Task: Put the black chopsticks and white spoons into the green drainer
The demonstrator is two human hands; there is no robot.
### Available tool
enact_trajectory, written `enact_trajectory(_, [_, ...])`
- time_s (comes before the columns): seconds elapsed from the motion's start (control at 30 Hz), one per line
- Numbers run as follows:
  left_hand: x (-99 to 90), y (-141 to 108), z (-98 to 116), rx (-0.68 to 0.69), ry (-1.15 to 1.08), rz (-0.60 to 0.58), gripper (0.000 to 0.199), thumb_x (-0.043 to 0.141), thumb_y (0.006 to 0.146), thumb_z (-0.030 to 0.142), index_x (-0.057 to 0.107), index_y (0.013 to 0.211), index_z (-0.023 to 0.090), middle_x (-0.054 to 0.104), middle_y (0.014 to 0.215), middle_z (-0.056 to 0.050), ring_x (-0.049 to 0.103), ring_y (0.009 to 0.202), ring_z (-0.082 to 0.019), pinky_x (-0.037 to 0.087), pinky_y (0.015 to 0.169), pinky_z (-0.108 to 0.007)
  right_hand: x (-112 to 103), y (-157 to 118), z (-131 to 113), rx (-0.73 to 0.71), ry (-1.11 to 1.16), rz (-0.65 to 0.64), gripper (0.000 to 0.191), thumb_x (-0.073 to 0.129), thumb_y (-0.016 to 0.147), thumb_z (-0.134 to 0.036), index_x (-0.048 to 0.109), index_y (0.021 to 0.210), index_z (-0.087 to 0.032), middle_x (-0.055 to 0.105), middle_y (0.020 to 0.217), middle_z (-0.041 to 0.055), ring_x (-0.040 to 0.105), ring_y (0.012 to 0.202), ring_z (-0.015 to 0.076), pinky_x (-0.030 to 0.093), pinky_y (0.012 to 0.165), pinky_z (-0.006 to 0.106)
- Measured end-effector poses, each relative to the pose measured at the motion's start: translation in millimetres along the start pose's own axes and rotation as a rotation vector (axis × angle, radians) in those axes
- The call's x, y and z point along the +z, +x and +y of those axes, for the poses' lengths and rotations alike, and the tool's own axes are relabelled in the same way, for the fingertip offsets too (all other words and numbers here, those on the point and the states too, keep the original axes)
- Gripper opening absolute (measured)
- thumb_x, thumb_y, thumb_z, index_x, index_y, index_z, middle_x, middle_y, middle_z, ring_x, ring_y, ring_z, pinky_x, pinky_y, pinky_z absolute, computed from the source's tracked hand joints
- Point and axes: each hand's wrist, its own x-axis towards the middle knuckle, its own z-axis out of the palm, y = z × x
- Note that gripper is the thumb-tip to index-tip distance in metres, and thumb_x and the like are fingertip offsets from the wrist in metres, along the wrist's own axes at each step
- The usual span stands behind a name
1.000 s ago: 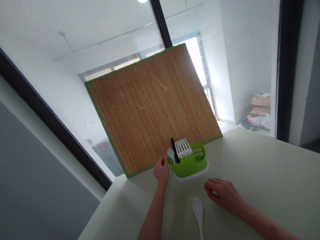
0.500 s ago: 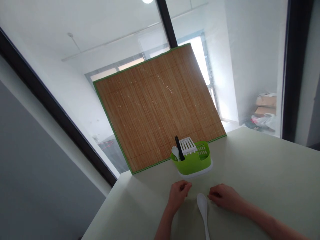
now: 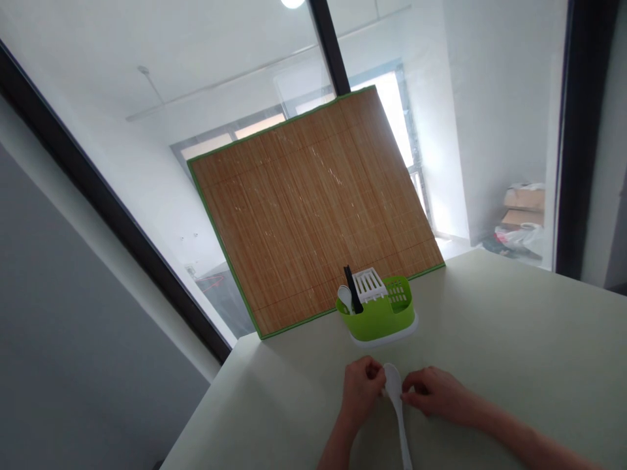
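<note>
A white spoon (image 3: 393, 382) lies on the pale table, its bowl pointing away from me and its handle running toward the lower edge. My left hand (image 3: 361, 390) is at the left side of the bowl, fingers curled together at its rim. On the right side, the fingertips of my right hand (image 3: 431, 391) are bent against the edge near the neck. Both hands look pinched at the spoon. Beyond them stands a green holder (image 3: 379, 322) with a white base, a white slotted piece, black utensils (image 3: 353, 291) and a small white spoon (image 3: 345, 297).
A bamboo mat (image 3: 313, 209) with green edging leans upright against the glass behind the holder. The table (image 3: 519, 339) reaches to the right. Through the glass, boxes and a plastic bag (image 3: 522, 235) show on the right.
Both hands have closed in on the spoon's bowl, the left moving right and the right slightly left. The spoon has shifted a little away from me.
</note>
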Motion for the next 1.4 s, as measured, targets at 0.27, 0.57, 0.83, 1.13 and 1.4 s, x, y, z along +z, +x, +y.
enact_trajectory(0.27, [-7.5,-12.8,45.2,0.278,0.032,0.398,0.011,0.056,0.082,0.027,0.062,0.077,0.02,0.066,0.065,0.001,0.062,0.058,-0.011,0.05,0.058,-0.021,16.4,3.3,-7.0,-0.019,0.082,0.072,0.021,0.053,0.082,-0.034,0.066,0.072,-0.019,0.055,0.055,-0.0041,0.048,0.052,0.0114,0.026,0.049,0.022])
enact_trajectory(0.57, [-9.8,-24.8,54.5,0.554,0.359,0.502,0.007,0.057,0.084,0.024,0.063,0.084,0.022,0.066,0.066,0.003,0.06,0.057,-0.009,0.048,0.059,-0.02,12.8,5.7,-4.2,-0.123,0.095,0.108,0.027,0.05,0.084,-0.036,0.054,0.064,-0.019,0.054,0.06,-0.0024,0.046,0.056,0.0122,0.028,0.055,0.024])
enact_trajectory(0.83, [-8.9,-28.9,62.2,0.686,0.462,0.526,0.005,0.059,0.084,0.019,0.063,0.086,0.021,0.066,0.067,0.003,0.06,0.057,-0.009,0.046,0.058,-0.02,11.2,7.3,4.7,-0.19,0.15,0.046,0.028,0.052,0.083,-0.035,0.049,0.062,-0.019,0.049,0.058,-0.0046,0.042,0.054,0.0106,0.03,0.053,0.022])
enact_trajectory(1.13, [-5.8,-31.4,72.3,0.655,0.649,0.542,0.014,0.056,0.087,0.028,0.06,0.075,0.023,0.064,0.061,0.002,0.059,0.053,-0.011,0.042,0.052,-0.023,8.5,6.4,6.4,-0.21,0.181,0.023,0.026,0.053,0.084,-0.036,0.051,0.065,-0.019,0.049,0.059,-0.0049,0.042,0.055,0.0109,0.03,0.054,0.023])
enact_trajectory(1.4, [-58.5,-23.9,103.6,0.77,0.682,0.823,0.008,0.061,0.085,0.028,0.063,0.082,0.02,0.066,0.064,0.002,0.059,0.054,-0.009,0.042,0.057,-0.019,5.7,4.1,8.2,-0.177,0.184,-0.004,0.019,0.054,0.085,-0.036,0.064,0.093,-0.021,0.053,0.064,-0.0055,0.047,0.058,0.011,0.033,0.054,0.022])
